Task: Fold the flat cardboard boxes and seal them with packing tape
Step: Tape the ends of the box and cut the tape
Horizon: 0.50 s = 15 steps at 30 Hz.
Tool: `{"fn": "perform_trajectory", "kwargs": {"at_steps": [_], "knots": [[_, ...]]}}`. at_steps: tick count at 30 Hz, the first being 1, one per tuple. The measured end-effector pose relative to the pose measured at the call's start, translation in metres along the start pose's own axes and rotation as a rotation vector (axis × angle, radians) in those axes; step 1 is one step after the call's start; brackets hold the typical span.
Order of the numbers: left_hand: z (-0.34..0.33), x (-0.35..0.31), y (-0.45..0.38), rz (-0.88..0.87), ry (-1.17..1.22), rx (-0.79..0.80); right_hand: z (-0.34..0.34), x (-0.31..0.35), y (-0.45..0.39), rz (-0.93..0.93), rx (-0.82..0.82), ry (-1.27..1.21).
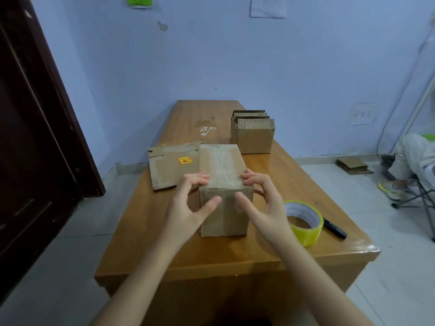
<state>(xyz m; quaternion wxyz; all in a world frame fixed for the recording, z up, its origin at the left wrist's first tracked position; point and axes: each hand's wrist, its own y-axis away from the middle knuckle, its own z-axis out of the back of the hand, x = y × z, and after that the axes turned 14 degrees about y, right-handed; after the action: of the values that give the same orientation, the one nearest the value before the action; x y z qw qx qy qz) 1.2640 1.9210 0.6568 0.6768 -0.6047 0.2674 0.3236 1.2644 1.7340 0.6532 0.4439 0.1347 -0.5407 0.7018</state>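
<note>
A folded cardboard box (222, 165) stands on the wooden table (164, 243), clear tape running along its top seam and down the near face. My left hand (188, 205) grips its near left corner, fingers curled on the top edge and thumb pressing the front face. My right hand (261, 203) grips the near right corner the same way, thumb on the front. A roll of yellow packing tape (303, 222) lies just right of my right hand. A flat cardboard box (171, 165) with a yellow and red sticker lies to the left. A stack of flat boxes (253, 131) stands behind.
A black cutter or marker (334, 228) lies right of the tape roll near the table's right edge. A dark door (35, 137) is at the left. A seated person's legs (409, 158) and flat cardboard (353, 165) on the floor are at the right.
</note>
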Motion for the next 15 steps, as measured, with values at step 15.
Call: {"fn": "perform_trajectory", "kwargs": {"at_steps": [15], "knots": [[-0.008, 0.003, 0.007, -0.022, 0.246, -0.142, -0.012, -0.009, 0.005, 0.03, -0.213, -0.079]]}}
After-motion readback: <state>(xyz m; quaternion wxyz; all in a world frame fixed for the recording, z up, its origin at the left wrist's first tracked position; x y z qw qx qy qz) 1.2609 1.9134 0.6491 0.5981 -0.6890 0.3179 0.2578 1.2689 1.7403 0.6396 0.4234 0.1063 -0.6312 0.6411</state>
